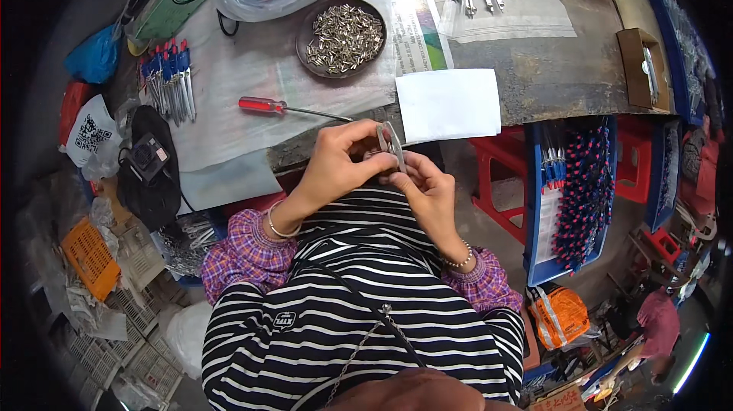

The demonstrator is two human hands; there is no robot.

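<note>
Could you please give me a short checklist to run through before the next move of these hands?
1. Metal piece gripped: ok, held between the fingers of the left hand and right hand.
2. A hand free: not ok, both are at the metal piece.
3. Screwdriver within reach: ok, it lies on the table, its shaft pointing toward the left hand.
4. Small metal parts contained: ok, they appear gathered in the round dish.
5. Inside of the metal piece seated properly: cannot tell, the fingers hide much of it.
</note>
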